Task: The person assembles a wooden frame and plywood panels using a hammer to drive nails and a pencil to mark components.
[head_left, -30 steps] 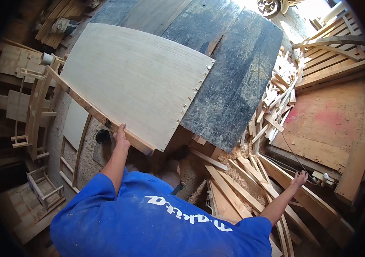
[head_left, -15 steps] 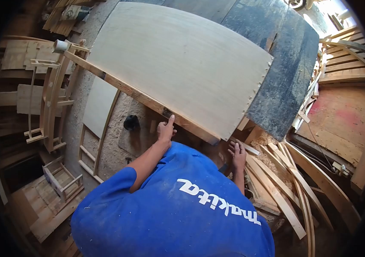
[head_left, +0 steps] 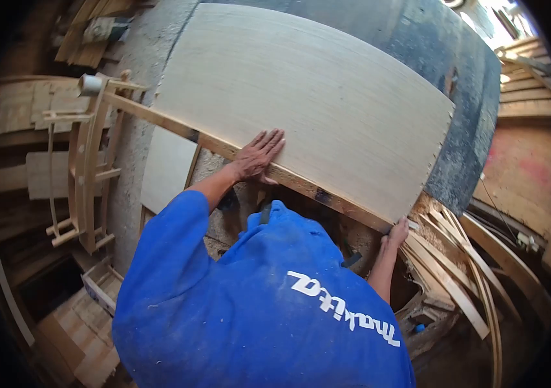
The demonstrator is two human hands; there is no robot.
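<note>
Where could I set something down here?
The pale panel looks mostly bare between the wooden bar and dark tabletop; so does the tabletop past its curved edge. It's crowded among the wood strips by the right hand; the left hand covers some near edge.

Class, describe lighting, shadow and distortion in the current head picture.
All in the head view: glare near the top right; a black border rounding the frame; blackish wooden tabletop looking bowed, suggesting wide-angle distortion; deep shadow below the pale, flat wooden panel.
</note>
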